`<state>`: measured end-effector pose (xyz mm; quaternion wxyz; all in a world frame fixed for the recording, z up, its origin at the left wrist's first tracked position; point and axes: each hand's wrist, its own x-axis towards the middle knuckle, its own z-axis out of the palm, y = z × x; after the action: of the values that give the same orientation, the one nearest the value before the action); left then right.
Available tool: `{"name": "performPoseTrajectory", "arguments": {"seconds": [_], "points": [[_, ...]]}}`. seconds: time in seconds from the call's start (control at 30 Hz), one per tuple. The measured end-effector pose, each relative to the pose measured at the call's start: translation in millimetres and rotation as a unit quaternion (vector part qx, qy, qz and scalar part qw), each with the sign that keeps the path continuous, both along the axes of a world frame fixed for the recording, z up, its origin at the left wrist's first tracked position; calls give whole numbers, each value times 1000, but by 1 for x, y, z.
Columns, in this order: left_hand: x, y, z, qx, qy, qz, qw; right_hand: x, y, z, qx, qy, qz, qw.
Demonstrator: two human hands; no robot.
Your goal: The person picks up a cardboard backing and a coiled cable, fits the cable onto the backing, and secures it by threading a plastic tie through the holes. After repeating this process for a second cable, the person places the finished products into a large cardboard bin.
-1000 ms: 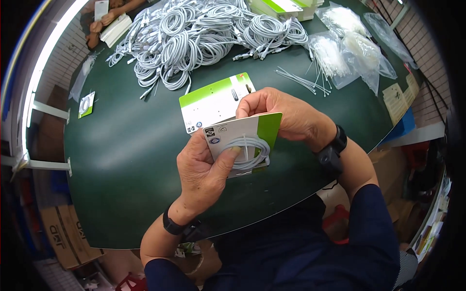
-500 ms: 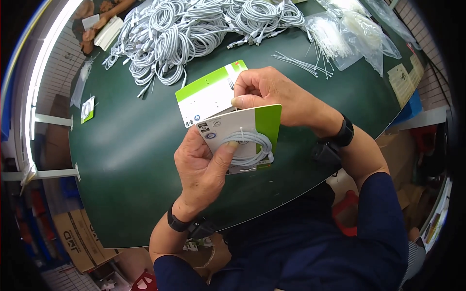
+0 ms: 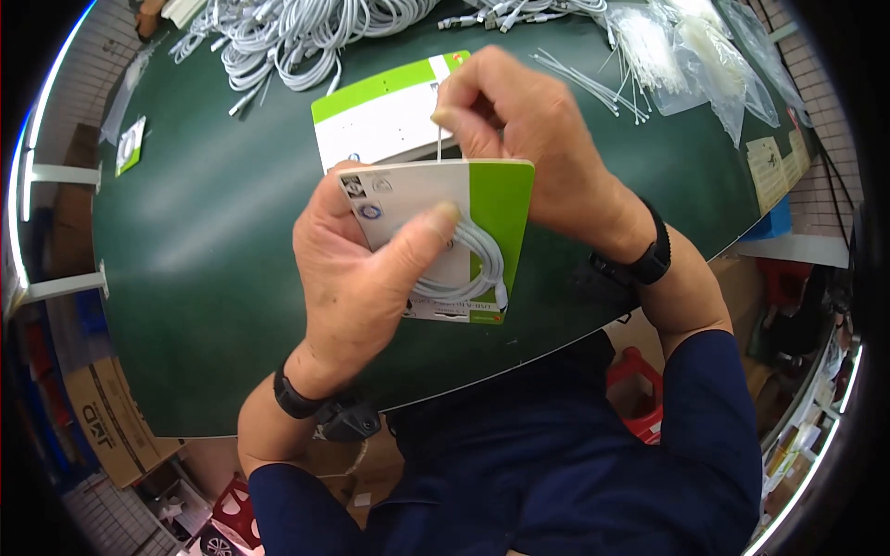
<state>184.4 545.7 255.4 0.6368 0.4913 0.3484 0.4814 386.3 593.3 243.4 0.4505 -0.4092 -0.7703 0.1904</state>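
My left hand (image 3: pixel 343 259) grips a white and green backing card (image 3: pixel 498 190), its thumb pressing a coiled light-grey USB cable (image 3: pixel 489 259) against the front. Behind the card's top edge, my right hand (image 3: pixel 547 130) has its thumb and fingers pinched on the end of a thin white cable tie (image 3: pixel 439 146). The tie runs straight down from that pinch to behind the card. Just beyond both hands, more white and green cards (image 3: pixel 380 111) lie on the dark green table (image 3: pixel 213 306).
A large heap of coiled cables (image 3: pixel 324 28) spreads along the far side. Loose cable ties (image 3: pixel 593 88) and plastic bags of ties (image 3: pixel 705 56) lie at the far right. One carded cable (image 3: pixel 131 146) rests at the left edge. A cardboard box (image 3: pixel 111 417) stands below left.
My right hand has pulled upward from the held card, and a longer stretch of the tie shows. My left thumb has shifted over the coil. The whole view has also shifted.
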Motion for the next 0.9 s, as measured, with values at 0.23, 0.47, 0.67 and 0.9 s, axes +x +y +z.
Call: {"name": "performPoseTrajectory", "arguments": {"seconds": [0.23,0.47,0.67,0.9], "points": [[0,16,-3,-52,-57,66,995,9,8,18,-247,187,31,950],[-18,35,0,-54,-85,85,991,-8,-19,13,-296,144,146,933],[-4,30,0,84,-52,153,983,-14,-20,11,-303,109,99,942],[-8,17,-8,284,255,53,923,-10,-17,9,-274,287,93,913]]}}
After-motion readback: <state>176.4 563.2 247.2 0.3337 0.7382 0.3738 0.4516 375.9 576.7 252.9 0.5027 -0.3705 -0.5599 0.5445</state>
